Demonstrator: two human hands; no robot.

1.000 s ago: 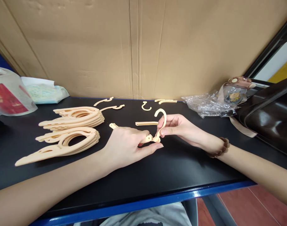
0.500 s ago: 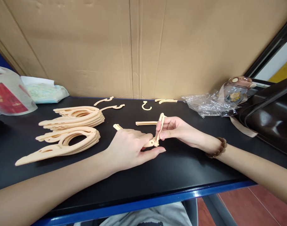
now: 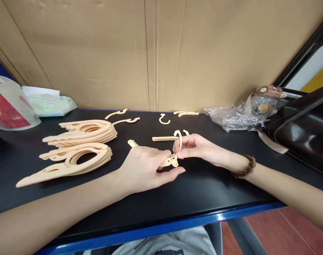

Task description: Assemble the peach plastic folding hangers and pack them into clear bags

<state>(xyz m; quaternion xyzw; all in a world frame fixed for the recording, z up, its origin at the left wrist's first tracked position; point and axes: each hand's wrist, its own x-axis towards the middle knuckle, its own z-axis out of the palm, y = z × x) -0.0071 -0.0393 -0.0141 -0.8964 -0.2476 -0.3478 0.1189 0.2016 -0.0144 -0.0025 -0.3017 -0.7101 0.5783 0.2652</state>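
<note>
My left hand (image 3: 146,168) is closed on a cream plastic hanger arm (image 3: 166,162); its far end (image 3: 131,142) pokes out past my knuckles. My right hand (image 3: 194,147) pinches a cream hook piece (image 3: 178,137) by its stem, and the stem's foot meets the arm's end between my fingertips. Both hands hover low over the black tabletop (image 3: 177,191). A loose straight strip (image 3: 162,138) lies just behind my hands.
Two stacks of cream hanger pieces (image 3: 79,148) lie at the left. Loose hooks and arms (image 3: 163,119) sit by the cardboard wall. Right: crumpled clear plastic (image 3: 230,118), a bottle (image 3: 264,101) and a dark bag (image 3: 301,131). Far left: packets (image 3: 48,102).
My right hand has turned the hook piece and lowered it, so its curve now sits closer to my fingers. My left hand stays almost in place on the arm.
</note>
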